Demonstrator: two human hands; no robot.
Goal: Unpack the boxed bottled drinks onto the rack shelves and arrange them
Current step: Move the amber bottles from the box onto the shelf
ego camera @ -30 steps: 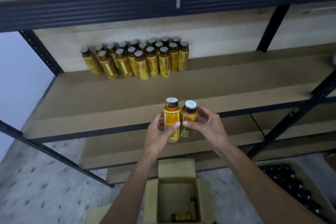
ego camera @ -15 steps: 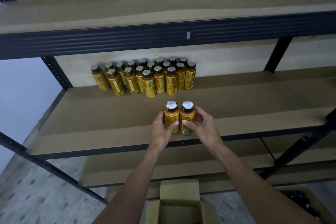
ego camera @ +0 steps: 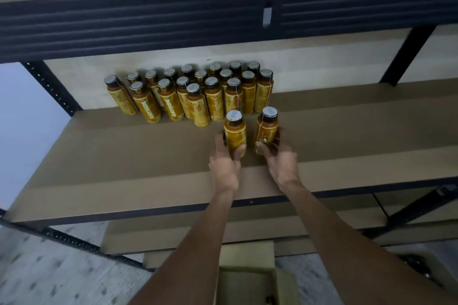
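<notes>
Bottles (ego camera: 198,99) of one kind are in view: each has an amber-yellow body, a printed yellow label and a dark cap with a pale silver top. I count twenty. Eighteen stand in a tight group at the back of the middle shelf (ego camera: 124,156), against the back board, and two more are in the hands. The left hand (ego camera: 224,163) grips the left bottle (ego camera: 235,132), with fingers and thumb curled round its lower body. The right hand (ego camera: 281,158) holds the right bottle (ego camera: 267,129) in the same way. Both held bottles are upright, near each other but apart, just in front of the right end of the group. Whether their bases touch the shelf I cannot tell. One open cardboard box (ego camera: 247,255) lies below, between the forearms.
</notes>
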